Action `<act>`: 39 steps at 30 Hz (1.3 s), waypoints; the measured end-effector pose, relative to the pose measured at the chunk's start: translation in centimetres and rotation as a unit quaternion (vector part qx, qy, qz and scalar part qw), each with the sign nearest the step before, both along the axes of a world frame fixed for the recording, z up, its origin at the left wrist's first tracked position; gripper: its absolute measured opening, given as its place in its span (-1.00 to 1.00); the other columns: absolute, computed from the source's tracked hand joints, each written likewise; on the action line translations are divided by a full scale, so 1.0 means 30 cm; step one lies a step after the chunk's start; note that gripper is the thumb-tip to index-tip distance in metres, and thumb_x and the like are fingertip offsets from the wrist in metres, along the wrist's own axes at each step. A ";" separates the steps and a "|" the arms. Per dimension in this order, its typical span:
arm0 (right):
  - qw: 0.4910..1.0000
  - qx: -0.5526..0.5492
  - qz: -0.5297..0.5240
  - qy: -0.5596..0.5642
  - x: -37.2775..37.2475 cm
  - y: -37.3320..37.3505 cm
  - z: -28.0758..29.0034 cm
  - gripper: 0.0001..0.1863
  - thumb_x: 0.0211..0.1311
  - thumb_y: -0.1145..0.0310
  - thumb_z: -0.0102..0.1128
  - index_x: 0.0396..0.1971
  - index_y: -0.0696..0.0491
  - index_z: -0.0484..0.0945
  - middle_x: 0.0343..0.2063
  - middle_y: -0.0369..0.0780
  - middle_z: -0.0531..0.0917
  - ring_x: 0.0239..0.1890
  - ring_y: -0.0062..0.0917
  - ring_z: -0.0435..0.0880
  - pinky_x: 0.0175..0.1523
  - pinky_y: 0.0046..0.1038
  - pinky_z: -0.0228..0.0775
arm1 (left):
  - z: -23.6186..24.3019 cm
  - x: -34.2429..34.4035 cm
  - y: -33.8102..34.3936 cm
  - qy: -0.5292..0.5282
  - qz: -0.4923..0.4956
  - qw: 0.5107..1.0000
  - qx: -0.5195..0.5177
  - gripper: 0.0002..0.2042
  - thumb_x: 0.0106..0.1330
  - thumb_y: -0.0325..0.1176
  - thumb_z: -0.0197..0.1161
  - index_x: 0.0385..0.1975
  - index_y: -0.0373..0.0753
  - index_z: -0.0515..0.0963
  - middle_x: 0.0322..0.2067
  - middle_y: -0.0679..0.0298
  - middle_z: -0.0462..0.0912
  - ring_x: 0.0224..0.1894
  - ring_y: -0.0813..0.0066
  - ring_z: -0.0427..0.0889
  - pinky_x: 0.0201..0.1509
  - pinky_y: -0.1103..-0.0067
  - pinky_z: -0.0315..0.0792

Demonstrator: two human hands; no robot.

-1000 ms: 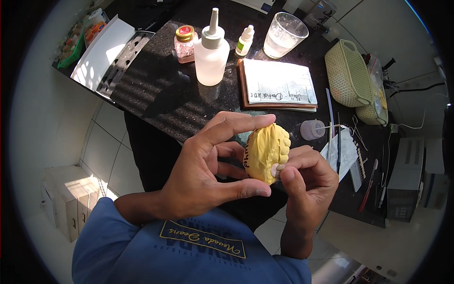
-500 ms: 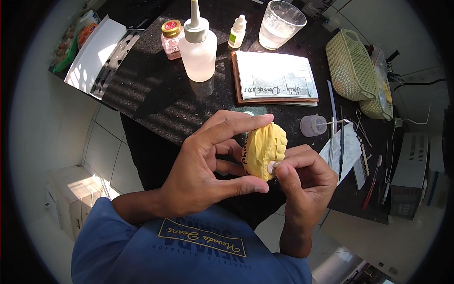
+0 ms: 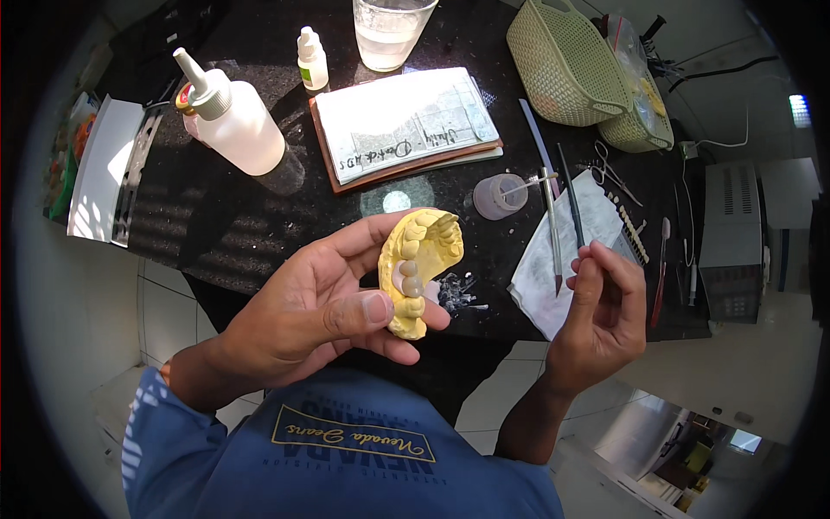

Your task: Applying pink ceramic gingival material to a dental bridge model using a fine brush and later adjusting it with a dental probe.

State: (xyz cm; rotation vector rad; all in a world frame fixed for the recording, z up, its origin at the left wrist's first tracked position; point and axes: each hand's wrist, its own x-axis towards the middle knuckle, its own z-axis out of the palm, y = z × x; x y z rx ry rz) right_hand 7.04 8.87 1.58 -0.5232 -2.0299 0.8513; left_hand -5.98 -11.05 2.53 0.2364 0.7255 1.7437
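My left hand [image 3: 320, 303] holds a yellow dental cast [image 3: 437, 233] upright, thumb across its lower side, with two greyish tooth pieces [image 3: 411, 282] and a pale pink patch among its teeth. My right hand [image 3: 601, 303], to the right, pinches the lower end of a thin black tool [image 3: 569, 186]. Beside that tool, a silver instrument [image 3: 551, 233] lies on a white tissue [image 3: 536, 298], and a small cup [image 3: 493, 203] has a pale stick across it. Small dark debris [image 3: 458, 294] lies on the black counter [image 3: 216, 233] just right of the cast.
A squeeze bottle [image 3: 246, 130], pink jar [image 3: 184, 101], dropper bottle [image 3: 313, 65] and glass [image 3: 387, 39] stand beyond a notebook [image 3: 398, 117]. A white case [image 3: 104, 164] is at left; woven baskets [image 3: 566, 60], scissors [image 3: 605, 173] and a grey appliance [image 3: 731, 242] are at right.
The cast has turned in my left hand to show its teeth. My right hand has left it, moved right and taken hold of the black tool. The view has shifted.
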 end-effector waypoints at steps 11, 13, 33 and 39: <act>0.959 0.136 -0.018 -0.246 -0.002 0.117 0.031 -0.89 0.07 0.60 0.15 -0.37 0.19 0.57 -0.47 -0.17 0.60 -0.50 -0.50 0.59 -0.39 -0.55 0.41 | -0.046 0.001 -0.008 -0.081 0.022 0.996 -0.031 -0.21 0.22 0.00 0.06 0.26 -0.44 -0.08 0.16 -0.21 0.17 -0.22 0.50 0.50 -0.28 0.71 0.42; 0.961 0.136 -0.007 -0.240 -0.006 0.134 0.028 -0.89 0.07 0.60 0.14 -0.37 0.19 0.56 -0.48 -0.16 0.59 -0.50 -0.47 0.60 -0.39 -0.52 0.43 | -0.048 0.015 -0.018 -0.023 0.036 0.998 -0.042 -0.20 0.22 0.05 0.05 0.25 -0.44 -0.05 0.12 -0.19 0.24 -0.28 0.57 0.46 -0.31 0.73 0.39; 0.939 0.086 0.020 -0.333 -0.051 0.141 -0.007 -0.73 0.03 0.55 0.21 -0.19 0.16 0.56 -0.54 -0.27 0.57 -0.56 -0.67 0.48 -0.47 -0.61 0.34 | -0.086 0.088 -0.017 0.610 0.152 0.753 -0.197 -0.48 0.04 -0.50 0.15 0.08 -0.41 0.27 -0.11 -0.03 0.43 -0.10 0.19 0.53 0.00 0.44 0.41; 0.958 0.059 -0.003 -0.280 0.004 0.184 -0.004 -0.73 0.05 0.60 0.11 -0.19 0.20 0.53 -0.42 -0.28 0.53 -0.46 -0.72 0.46 -0.43 -0.69 0.30 | -0.094 0.081 -0.014 0.623 0.166 0.741 -0.188 -0.49 -0.01 -0.51 0.22 0.03 -0.41 0.32 -0.14 -0.05 0.45 -0.15 0.17 0.56 -0.09 0.46 0.46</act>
